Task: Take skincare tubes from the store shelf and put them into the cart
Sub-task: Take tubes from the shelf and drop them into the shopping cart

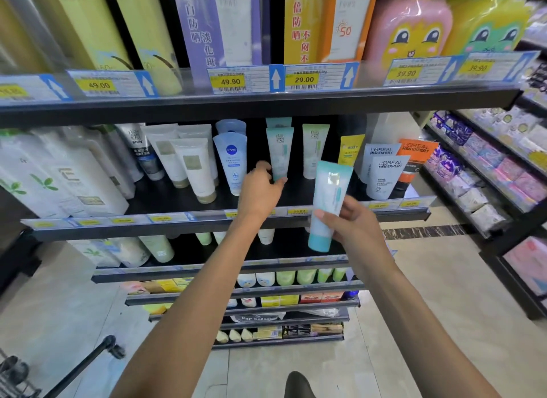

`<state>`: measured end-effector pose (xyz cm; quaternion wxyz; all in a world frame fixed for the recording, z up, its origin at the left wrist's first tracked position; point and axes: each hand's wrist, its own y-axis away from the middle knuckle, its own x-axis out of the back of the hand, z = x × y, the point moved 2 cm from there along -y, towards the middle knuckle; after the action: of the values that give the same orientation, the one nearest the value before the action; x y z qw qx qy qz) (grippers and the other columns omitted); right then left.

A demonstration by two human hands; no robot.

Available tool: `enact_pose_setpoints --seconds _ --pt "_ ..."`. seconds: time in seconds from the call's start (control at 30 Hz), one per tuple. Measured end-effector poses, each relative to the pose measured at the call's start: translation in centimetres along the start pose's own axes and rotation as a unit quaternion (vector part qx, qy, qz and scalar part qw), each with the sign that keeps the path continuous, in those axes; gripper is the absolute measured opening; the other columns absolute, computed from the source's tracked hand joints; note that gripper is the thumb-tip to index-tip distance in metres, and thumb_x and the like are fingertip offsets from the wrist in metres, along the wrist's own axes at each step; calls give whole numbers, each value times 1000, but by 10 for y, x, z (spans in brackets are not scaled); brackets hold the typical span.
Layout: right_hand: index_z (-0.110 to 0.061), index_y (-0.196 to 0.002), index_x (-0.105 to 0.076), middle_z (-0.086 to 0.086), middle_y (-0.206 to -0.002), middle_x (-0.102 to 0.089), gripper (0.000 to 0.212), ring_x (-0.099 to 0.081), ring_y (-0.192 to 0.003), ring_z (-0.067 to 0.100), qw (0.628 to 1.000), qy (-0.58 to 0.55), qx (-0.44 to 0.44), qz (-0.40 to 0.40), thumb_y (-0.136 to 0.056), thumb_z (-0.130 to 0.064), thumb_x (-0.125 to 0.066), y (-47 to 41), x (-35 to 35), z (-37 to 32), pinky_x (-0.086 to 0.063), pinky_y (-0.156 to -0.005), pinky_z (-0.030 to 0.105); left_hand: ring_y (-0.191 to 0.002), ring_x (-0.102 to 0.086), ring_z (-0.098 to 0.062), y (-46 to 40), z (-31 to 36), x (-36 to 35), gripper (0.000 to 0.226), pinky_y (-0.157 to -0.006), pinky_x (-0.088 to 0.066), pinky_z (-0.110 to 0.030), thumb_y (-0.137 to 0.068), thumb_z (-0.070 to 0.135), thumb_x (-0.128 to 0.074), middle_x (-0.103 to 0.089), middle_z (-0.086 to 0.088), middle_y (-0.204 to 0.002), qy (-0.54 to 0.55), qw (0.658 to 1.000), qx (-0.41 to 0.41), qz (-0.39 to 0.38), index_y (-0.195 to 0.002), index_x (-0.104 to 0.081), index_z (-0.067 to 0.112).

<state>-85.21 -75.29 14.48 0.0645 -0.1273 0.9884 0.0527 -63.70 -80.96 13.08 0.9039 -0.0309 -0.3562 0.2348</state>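
My right hand [347, 223] holds a pale teal skincare tube [327, 202] upright, cap down, in front of the middle shelf [393, 215]. My left hand [260, 188] reaches onto that shelf and pinches the lower end of a matching teal tube [279, 150] that still stands there. A green-topped tube [314, 148] stands just to the right of it. The cart [17, 377] shows only as a black handle and wire corner at the bottom left.
A blue Nivea tube [232, 160] and white tubes [195, 166] stand left of my left hand. Grey and orange L'Oreal tubes [384, 172] stand at the right. The top shelf edge [266, 101] juts out overhead. Another rack [488, 190] lines the right aisle.
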Motion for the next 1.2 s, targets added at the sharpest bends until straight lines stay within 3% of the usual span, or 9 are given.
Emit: enact_pose_setpoints --seconds 0.07,0.2,0.3,0.4,0.5,0.6,0.93,1.2 --pt "-17 -127 -67 1 -117 -77 44 -72 -111 22 999 15 29 3 -86 -9 -80 -15 -10 -11 -57 -98 49 -88 -68 -23 18 -11 12 36 -76 -57 -42 -97 47 -61 -71 1 -95 -97 994 -45 -11 -117 -62 17" --pt "-15 -129 -66 -3 -118 -76 47 -72 -108 9 994 67 82 8 -86 -11 -82 -47 -35 -31 -58 -92 33 -84 -67 -23 39 -47 38 53 -72 -54 -38 -97 66 -45 -72 1 -90 -227 967 -109 -31 -102 -70 20" --pt "-17 -127 -64 -2 -123 -74 48 -71 -108 6 989 115 93 19 -84 -13 -84 -72 -52 -31 -59 -95 34 -79 -65 -22 42 -70 53 63 -77 -50 -39 -96 72 -38 -69 1 -86 -278 944 -170 -41 -97 -71 18" --pt "-18 -128 -64 -2 -124 -73 50 -70 -109 8 977 184 103 21 -83 -16 -85 -95 -64 -21 -58 -98 38 -83 -63 -20 47 -88 63 51 -85 -44 -39 -97 66 -43 -65 5 -86 -330 919 -214 -29 -96 -66 21" --pt "-17 -129 -65 -2 -123 -73 51 -68 -110 13 960 264 96 16 -82 -19 -86 -108 -70 -7 -57 -100 42 -101 -64 -21 51 -101 67 47 -97 -40 -39 -96 59 -55 -70 2 -107 -325 916 -235 -14 -117 -66 19" --pt "-17 -130 -64 -1 -127 -72 51 -67 -115 16 951 297 86 26 -82 -18 -85 -111 -70 4 -56 -101 43 -107 -63 -20 51 -102 66 50 -99 -39 -38 -95 59 -56 -70 3 -115 -322 918 -232 -17 -124 -64 19" --pt "-13 -126 -62 5 -131 -69 47 -64 -122 23 929 349 93 83 -84 -15 -82 -118 -81 4 -52 -94 32 -101 -64 -19 51 -101 66 47 -93 -43 -37 -94 59 -58 -71 5 -110 -324 918 -229 -19 -121 -65 21" --pt "-11 -128 -61 7 -133 -67 47 -62 -124 25 930 349 70 86 -85 -14 -81 -125 -85 1 -50 -95 33 -99 -63 -18 52 -99 67 46 -94 -43 -36 -95 59 -57 -69 6 -107 -320 922 -218 -25 -119 -65 22"
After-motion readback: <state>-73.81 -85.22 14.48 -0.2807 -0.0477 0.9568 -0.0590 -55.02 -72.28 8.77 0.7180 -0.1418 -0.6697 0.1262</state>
